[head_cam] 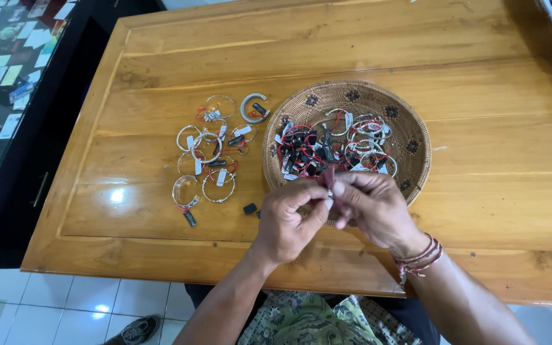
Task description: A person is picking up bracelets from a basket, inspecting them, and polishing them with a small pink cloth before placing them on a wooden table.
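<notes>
My left hand (287, 220) and my right hand (373, 206) meet over the near rim of a round woven basket (410, 137). Together they pinch a small silver ring (329, 193) with a dark red cloth or tag at the fingertips. The basket holds several silver bracelets with red strings and black and white tags (327, 145). Left of the basket, several more silver bangles with tags (207, 153) lie spread on the wooden table (467, 76).
A small black tag (250, 209) lies on the table by my left hand. Left of the table stands a dark glass display case (7, 83) with cards inside. White floor tiles and a shoe (137, 330) show below the table's near edge.
</notes>
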